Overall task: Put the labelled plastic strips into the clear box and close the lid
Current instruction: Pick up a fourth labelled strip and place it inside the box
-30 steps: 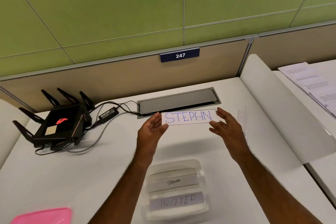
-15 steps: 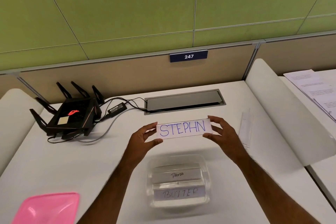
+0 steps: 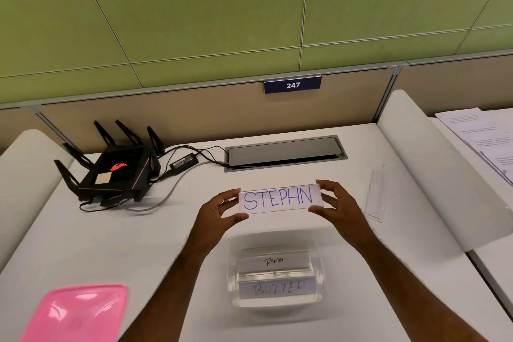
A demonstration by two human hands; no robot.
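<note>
A clear plastic strip labelled STEPHN (image 3: 280, 199) is held level above the white desk, facing me. My left hand (image 3: 216, 215) pinches its left end and my right hand (image 3: 337, 207) pinches its right end. Below and nearer to me stands the clear box (image 3: 232, 272), lid off, with two strips inside: PANDA (image 3: 273, 261) at the back and BUTTER (image 3: 277, 287) at the front. Another clear strip (image 3: 377, 193) lies flat on the desk to the right. The pink lid (image 3: 76, 314) rests at the near left.
A black router with antennas (image 3: 116, 172) and its power brick and cables (image 3: 183, 160) occupy the far left. A grey cable hatch (image 3: 286, 153) sits at the back centre. White rounded dividers flank the desk; papers (image 3: 483, 133) lie beyond the right one.
Both hands have closed onto the ends of the STEPHN strip and brought it nearer to me and lower. The camera has tilted, so more of the pink lid shows.
</note>
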